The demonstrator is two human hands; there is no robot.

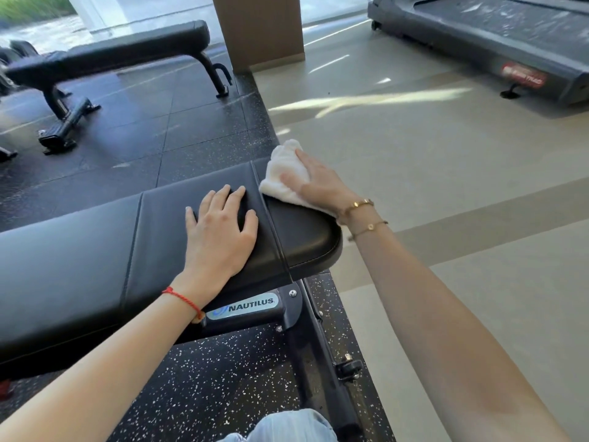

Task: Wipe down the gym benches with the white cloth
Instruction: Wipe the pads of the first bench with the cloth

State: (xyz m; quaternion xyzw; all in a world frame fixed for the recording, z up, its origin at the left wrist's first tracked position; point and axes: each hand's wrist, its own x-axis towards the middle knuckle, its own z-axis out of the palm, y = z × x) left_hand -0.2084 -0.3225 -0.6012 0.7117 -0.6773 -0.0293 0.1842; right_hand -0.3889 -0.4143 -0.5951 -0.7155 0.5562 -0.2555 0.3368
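While the left hand (223, 228) lies flat and spread on top of the near bench (79, 250), fingers unclenched and gripping nothing, the right hand (318, 183) is closed over the white cloth (283, 173) at the far corner of that same bench's rounded end. The cloth is bunched under the right palm and fingers, pressed against the far edge of the black pad, with a crumpled fold sticking out beyond the fingertips and a flatter flap trailing back toward the wrist. Relative to the left hand, the cloth sits just beyond a stitched seam in the pad, near the left fingertips but not touching them.

A red string bracelet (181, 298) circles the left wrist, and two thin gold bracelets (360, 212) sit on the right wrist, which hangs off the bench's end. Below the bench pad, on the frame under the left wrist, a silver label (251, 306) reads NAUTILUS. The bench stands on black speckled rubber flooring (207, 378), with its end reaching over the line where that flooring meets pale smooth floor (446, 186).

Well beyond the near bench, on the dark flooring, stands a second flat bench (111, 52) with black padding. Across the pale floor from the near bench's end, the base of a treadmill (494, 43) shows. A light blue trouser knee (293, 425) appears at the bottom edge, below the bench frame.
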